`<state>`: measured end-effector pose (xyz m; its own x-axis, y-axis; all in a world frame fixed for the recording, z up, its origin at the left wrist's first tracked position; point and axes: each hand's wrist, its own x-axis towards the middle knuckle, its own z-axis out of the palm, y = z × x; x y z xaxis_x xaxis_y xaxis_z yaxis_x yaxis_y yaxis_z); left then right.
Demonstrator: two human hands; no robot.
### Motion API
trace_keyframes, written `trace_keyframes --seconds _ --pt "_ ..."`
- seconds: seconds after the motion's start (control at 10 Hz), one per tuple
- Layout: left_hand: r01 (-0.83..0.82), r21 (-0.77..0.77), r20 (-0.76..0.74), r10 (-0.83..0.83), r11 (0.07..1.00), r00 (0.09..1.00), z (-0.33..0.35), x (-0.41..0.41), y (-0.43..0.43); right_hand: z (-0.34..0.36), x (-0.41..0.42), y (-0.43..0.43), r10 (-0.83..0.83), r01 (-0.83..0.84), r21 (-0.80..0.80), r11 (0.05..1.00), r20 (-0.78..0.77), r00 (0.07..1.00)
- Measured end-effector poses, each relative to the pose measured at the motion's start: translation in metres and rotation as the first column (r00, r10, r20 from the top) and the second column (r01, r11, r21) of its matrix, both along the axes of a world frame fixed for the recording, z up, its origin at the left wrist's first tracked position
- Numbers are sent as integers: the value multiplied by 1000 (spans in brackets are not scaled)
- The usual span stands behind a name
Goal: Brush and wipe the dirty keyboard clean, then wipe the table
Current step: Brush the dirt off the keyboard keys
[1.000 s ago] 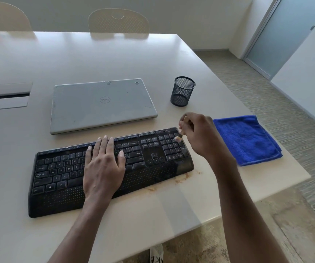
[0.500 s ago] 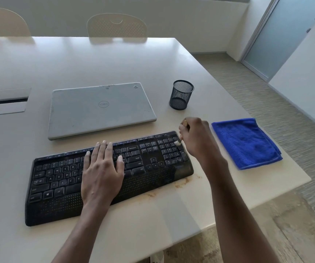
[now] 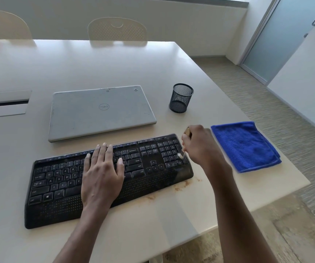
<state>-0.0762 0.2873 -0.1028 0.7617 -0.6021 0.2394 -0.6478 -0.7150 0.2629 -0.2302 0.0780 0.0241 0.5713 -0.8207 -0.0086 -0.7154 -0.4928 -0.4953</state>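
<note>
On the keyboard (image 3: 56,207), left grip (image 3: 102,175) flat and unclenched; right grip (image 3: 200,147) tight around a mostly hidden brush (image 3: 180,155).

Grimy black keyboard (image 3: 143,173) flat on brown-stained white table (image 3: 115,63)

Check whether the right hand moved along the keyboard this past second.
Yes. Against the keyboard, the right hand drew the brush toward the person, from the number pad's far rows to its near rows.
</note>
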Motion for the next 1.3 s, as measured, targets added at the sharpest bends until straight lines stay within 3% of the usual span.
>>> trace_keyframes --seconds 0.2,0.4,0.6,0.7,0.8,0.9,1.0,1.3 --pt "2 2 0 -2 1000 1000 0 0 1 8 4 3 -7 13 -45 999 118 993" --pt "0 1 6 0 1000 1000 0 0 0 -1 -2 1 14 -14 -26 1000 26 1000" --pt "-6 6 7 6 1000 1000 0 -1 0 8 4 2 5 0 -29 1000 147 989" --pt "-5 6 6 5 1000 1000 0 0 0 2 -1 -1 37 -36 -67 997 27 999" --pt "-7 9 6 7 1000 1000 0 0 -1 3 -3 -3 30 -28 -73 997 20 999" --pt "-6 11 5 6 1000 1000 0 0 0 9 6 -2 29 -15 -74 997 194 981" --pt "-3 13 2 3 1000 1000 0 0 0 6 12 -4 53 -33 -81 996 257 965" --pt "-6 7 1 6 1000 1000 0 -1 -1 -4 -30 -7 79 -72 -49 996 173 982"
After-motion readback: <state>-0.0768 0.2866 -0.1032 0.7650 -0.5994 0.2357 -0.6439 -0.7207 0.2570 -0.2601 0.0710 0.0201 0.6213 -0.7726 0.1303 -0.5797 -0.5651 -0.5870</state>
